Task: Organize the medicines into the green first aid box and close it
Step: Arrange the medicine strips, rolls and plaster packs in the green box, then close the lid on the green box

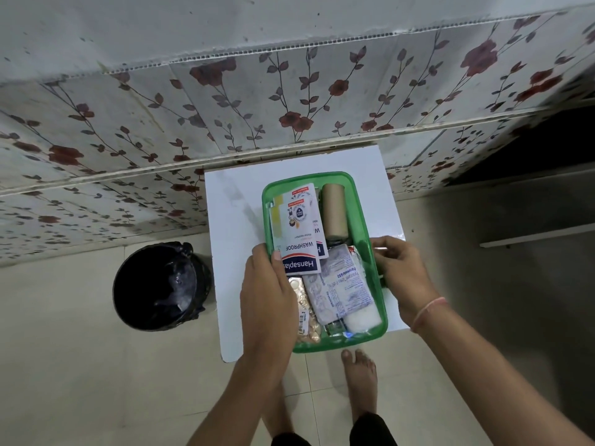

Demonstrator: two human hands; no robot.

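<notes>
Looking down through the head view, you have the green first aid box (367, 220) sitting on the small white counter (235, 220), pushed close to the flowered tile wall (128, 123), with a black bin (161, 286) on the floor just to its left.

Most of the sorting looks done. A tan bandage roll (335, 210) lies along the far right of the box, the Hansaplast plaster packets (297, 225) fill the far left, a white paracetamol strip pack (341, 284) lies across the near half, and a blister strip of gold tablets (307, 317) shows under your left wrist. A white roll or pad (362, 320) sits in the near right corner — what it is, you can't tell from here.

Your left hand (269, 297) has a closed grip on the near end of the plaster packets, thumb on top, pressing or nudging them into place. Your right hand (399, 268) curls over the right wall of the box, steadying it; its fingers are bent around the rim with nothing else in them.

Nothing loose shows on the counter, so what remains, by my reading, is settling the packets flat and closing the box — no lid is visible anywhere in this view.
</notes>
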